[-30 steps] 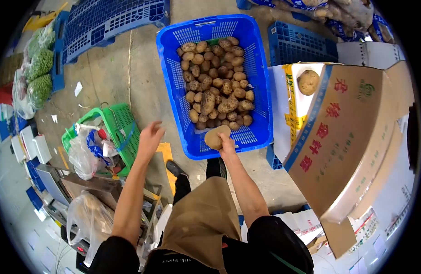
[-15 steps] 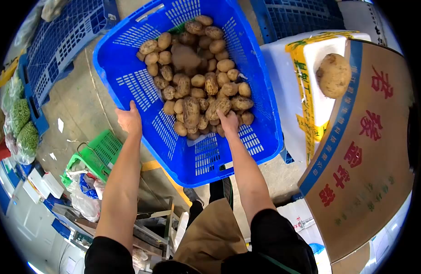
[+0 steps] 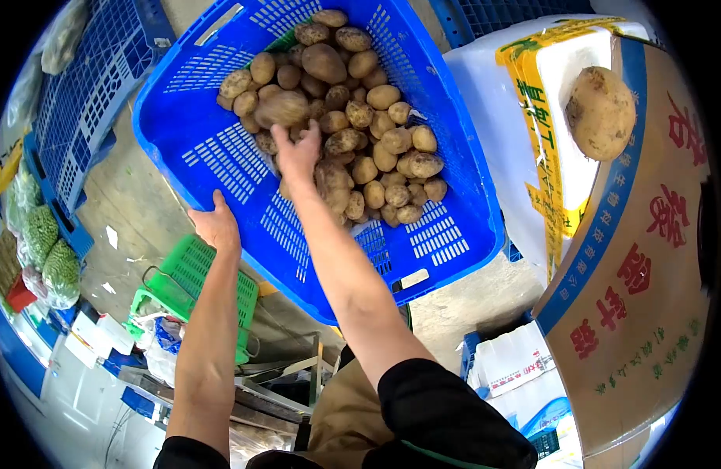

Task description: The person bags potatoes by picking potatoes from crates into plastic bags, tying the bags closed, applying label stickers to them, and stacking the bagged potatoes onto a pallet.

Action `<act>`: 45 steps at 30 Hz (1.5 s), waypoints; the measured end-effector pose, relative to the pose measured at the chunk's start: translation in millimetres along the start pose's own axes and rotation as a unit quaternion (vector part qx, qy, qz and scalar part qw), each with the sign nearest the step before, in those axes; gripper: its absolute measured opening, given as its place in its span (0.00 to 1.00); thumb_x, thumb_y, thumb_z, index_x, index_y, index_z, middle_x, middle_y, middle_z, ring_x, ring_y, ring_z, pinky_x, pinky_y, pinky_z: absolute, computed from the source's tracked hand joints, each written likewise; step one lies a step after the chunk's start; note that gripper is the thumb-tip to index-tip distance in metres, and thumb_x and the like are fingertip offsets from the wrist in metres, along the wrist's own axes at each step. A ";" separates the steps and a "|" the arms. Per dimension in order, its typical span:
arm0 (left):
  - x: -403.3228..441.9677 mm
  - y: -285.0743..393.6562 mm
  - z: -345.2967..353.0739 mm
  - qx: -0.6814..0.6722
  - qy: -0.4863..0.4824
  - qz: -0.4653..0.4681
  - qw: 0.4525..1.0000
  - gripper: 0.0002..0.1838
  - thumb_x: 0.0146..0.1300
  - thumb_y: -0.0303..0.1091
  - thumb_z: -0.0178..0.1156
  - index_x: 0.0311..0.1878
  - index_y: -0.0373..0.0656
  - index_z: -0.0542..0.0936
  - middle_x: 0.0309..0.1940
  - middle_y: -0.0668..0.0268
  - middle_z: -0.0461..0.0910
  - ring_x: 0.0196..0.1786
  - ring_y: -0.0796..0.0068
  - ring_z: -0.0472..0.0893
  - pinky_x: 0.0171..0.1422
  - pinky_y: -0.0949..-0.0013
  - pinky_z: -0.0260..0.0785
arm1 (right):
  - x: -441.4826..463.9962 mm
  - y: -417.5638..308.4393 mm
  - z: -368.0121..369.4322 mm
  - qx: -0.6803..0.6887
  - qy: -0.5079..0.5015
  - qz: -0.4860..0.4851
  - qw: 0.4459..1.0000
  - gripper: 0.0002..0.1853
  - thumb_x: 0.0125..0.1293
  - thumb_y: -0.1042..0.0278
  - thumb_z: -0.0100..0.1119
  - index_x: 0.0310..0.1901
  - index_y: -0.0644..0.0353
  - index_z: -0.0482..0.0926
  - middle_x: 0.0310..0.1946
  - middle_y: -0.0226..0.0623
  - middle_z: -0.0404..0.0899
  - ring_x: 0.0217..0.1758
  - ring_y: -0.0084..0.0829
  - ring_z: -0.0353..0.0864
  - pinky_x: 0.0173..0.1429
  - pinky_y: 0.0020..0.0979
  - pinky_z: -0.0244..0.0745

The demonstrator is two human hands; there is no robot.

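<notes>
A big blue plastic crate (image 3: 255, 205) with slotted walls holds a heap of brown potatoes (image 3: 384, 141). My left hand (image 3: 218, 227) grips the crate's left rim, thumb upward. Over the left part of the heap, my right hand (image 3: 299, 152) has its fingers apart. Just beyond its fingertips is a potato (image 3: 282, 109) smeared by motion. A larger dark potato (image 3: 323, 62) lies farther up in the heap. Potatoes under my right hand and forearm are partly hidden.
At right, one large potato (image 3: 600, 113) rests beside a white foam box (image 3: 493, 102) with yellow tape and a printed cardboard box (image 3: 634, 289). A green basket (image 3: 192, 273) stands lower left. Blue pallets (image 3: 91, 94) lie upper left, near bagged green produce (image 3: 51, 250).
My right hand has moved left and up across the potatoes, from the near right side of the heap. A potato near it is now in motion. My left hand stays at the rim.
</notes>
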State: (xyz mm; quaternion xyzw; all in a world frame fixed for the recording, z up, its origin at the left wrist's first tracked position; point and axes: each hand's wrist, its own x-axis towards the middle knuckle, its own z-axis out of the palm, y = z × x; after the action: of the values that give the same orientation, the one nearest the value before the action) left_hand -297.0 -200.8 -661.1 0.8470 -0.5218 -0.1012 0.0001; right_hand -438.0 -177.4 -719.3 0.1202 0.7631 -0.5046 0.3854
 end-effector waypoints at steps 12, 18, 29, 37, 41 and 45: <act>4.1 -8.3 6.7 -0.016 0.013 0.032 0.999 0.29 0.53 0.48 0.66 0.49 0.33 0.73 0.41 0.46 0.80 0.45 0.46 0.80 0.51 0.53 0.71 | 30.1 134.4 -247.4 -0.533 0.100 -0.109 0.833 0.40 0.44 0.58 0.70 0.60 0.61 0.65 0.58 0.52 0.65 0.61 0.55 0.62 0.60 0.55 0.62; 5.5 -12.3 10.9 -0.022 0.020 0.038 0.999 0.32 0.52 0.51 0.66 0.49 0.33 0.73 0.43 0.46 0.80 0.47 0.48 0.80 0.53 0.54 0.71 | -4.5 135.1 -168.4 -0.299 0.153 -0.185 0.924 0.36 0.43 0.58 0.73 0.56 0.61 0.72 0.49 0.50 0.75 0.56 0.48 0.73 0.61 0.47 0.65; -0.7 -4.7 1.9 -0.043 0.006 0.040 0.998 0.33 0.52 0.51 0.66 0.53 0.34 0.72 0.46 0.46 0.79 0.49 0.47 0.79 0.55 0.52 0.69 | -14.8 118.6 -168.3 -0.274 0.073 -0.204 0.937 0.29 0.51 0.73 0.60 0.58 0.65 0.68 0.56 0.57 0.68 0.55 0.56 0.69 0.56 0.47 0.68; 2.2 -4.9 -0.2 0.028 -0.011 0.007 1.000 0.34 0.54 0.56 0.63 0.50 0.33 0.71 0.40 0.43 0.80 0.44 0.42 0.80 0.50 0.48 0.72 | -68.0 -60.2 -227.9 -0.284 0.025 -0.259 0.923 0.19 0.57 0.73 0.60 0.50 0.68 0.71 0.51 0.53 0.69 0.59 0.52 0.67 0.62 0.43 0.63; 0.7 -4.7 -3.8 0.023 -0.026 0.005 0.999 0.31 0.57 0.56 0.61 0.49 0.35 0.71 0.38 0.45 0.80 0.42 0.42 0.80 0.48 0.46 0.71 | -78.6 -178.2 -275.7 -0.283 0.230 -0.413 0.835 0.30 0.56 0.71 0.64 0.59 0.71 0.63 0.56 0.55 0.64 0.61 0.53 0.64 0.63 0.44 0.61; -2.6 3.6 -13.8 -0.010 -0.074 -0.039 0.996 0.27 0.59 0.53 0.59 0.51 0.41 0.69 0.40 0.46 0.80 0.42 0.44 0.80 0.45 0.45 0.71 | -70.1 -286.5 -300.3 -0.311 0.256 -0.417 0.815 0.41 0.51 0.72 0.69 0.64 0.69 0.57 0.61 0.57 0.58 0.65 0.54 0.61 0.68 0.43 0.57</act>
State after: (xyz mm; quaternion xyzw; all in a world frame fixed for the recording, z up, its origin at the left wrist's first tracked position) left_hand -299.0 -201.6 -646.7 0.8569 -0.4860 -0.1684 -0.0338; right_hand -695.0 -36.2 -417.4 -0.2107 0.9275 -0.3041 -0.0541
